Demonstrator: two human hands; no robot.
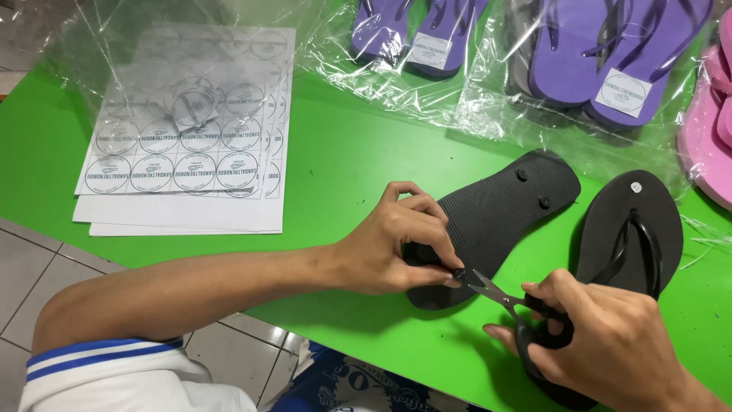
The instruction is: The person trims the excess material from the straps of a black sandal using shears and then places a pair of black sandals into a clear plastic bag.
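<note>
Pinching the upturned sandal (488,221), left hand (389,248); right hand (610,343) grips open scissors (518,313).

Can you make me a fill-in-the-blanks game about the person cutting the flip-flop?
1. The right hand holds small ____.
2. The left hand pinches the upside-down black flip-flop lying on the ____ table.
3. The bagged flip-flops at the top are ____.
4. The sticker sheets lie partly under clear ____.

Missing words: scissors; green; purple; plastic
</note>
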